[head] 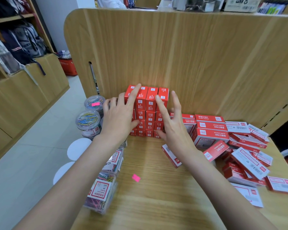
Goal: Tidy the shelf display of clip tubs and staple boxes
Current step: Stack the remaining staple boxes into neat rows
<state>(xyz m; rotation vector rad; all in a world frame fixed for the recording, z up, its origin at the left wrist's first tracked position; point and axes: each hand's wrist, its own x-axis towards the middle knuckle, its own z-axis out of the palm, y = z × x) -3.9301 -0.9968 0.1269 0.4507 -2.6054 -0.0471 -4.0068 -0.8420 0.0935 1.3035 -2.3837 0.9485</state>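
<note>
Nearest the camera, left edge: two clear rectangular clip boxes (101, 190) packed with coloured paper clips, lying tipped at the shelf (156, 196) lip, one behind the other. Lids look shut, can't be sure.
Stray bit: pink sticker (136, 177) loose on the bare wood.
Right side heap: loose staple boxes (246, 156), red and white, tumbled every which way, a few stacked flat behind them. All look closed, so contents hidden.
Left hand (118, 118): flat, fingers straight, pressing the left face and top of the red stack, gripping nothing.
Right hand (173, 125): also spread flat, index finger on the stack's front right, not holding anything.
Stack: stacked staple boxes (148, 112), four wide and about four high, right against the back panel (189, 55).
How I'd do it: squeeze evenly from both sides, then nudge it back flush, easy so the top row doesn't topple.
Furthest left: two round clip tubs (88, 122), lids on, coloured clips inside, beside the stack.
</note>
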